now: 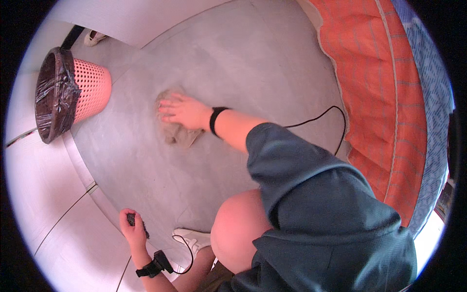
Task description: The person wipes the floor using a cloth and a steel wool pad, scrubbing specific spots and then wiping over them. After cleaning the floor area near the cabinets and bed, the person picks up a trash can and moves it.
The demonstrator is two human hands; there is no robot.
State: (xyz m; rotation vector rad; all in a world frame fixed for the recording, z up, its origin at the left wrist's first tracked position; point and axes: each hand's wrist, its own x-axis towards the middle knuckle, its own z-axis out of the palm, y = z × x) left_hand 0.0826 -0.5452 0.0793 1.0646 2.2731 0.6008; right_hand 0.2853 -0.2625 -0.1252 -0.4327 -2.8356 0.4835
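On the grey floor (253, 53), a crumpled grey-brown cloth (182, 137) is pressed down by the right hand (188, 113), whose fingers are laid over it, loosely spread. It can be judged light, limp and hard to damage, best gripped by its bunched folds. In the left hand (130, 233), a small dark object (131, 219) is enclosed by curled fingers; its kind cannot be told.

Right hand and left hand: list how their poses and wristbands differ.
The right hand lies palm down on a grey-brown cloth; the left hand is curled around a small dark object.
The right wristband shows no box; the left wristband carries a black box.
Both hands are bare, and both wristbands are black.
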